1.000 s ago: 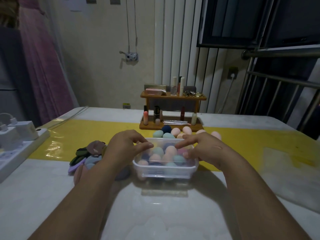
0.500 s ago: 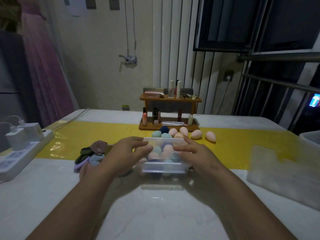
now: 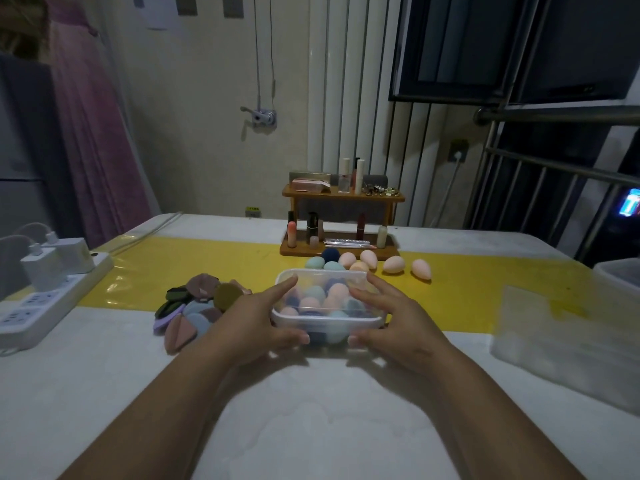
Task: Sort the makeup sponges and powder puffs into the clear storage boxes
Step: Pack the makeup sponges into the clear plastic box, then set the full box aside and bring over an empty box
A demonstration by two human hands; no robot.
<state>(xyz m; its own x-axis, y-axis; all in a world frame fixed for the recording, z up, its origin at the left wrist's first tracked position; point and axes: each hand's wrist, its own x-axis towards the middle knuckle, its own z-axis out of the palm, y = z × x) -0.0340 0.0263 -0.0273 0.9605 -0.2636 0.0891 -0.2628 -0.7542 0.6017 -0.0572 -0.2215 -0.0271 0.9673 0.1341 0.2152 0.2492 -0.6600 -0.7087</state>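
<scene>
A clear storage box point(image 3: 325, 318) sits at the table's middle, filled with several egg-shaped makeup sponges in pink, teal and dark blue. My left hand point(image 3: 256, 323) grips its left side and my right hand point(image 3: 391, 317) grips its right side, thumbs on the near wall, fingers along the rim. Behind the box lie several loose sponges point(image 3: 394, 264) in peach, teal and navy. A pile of flat powder puffs point(image 3: 194, 306) in mauve, olive, grey and lilac lies left of the box, close to my left hand.
A wooden cosmetics rack point(image 3: 341, 223) stands behind the sponges. A white power strip point(image 3: 41, 296) with chargers is at the left edge. A clear lid point(image 3: 571, 341) lies at the right, with another clear box point(image 3: 620, 271) at the far right edge.
Both hands shifted from resting on top of the box to clasping its sides, thumbs now on the near wall. The view moved, showing two more peach sponges and the box at right.
</scene>
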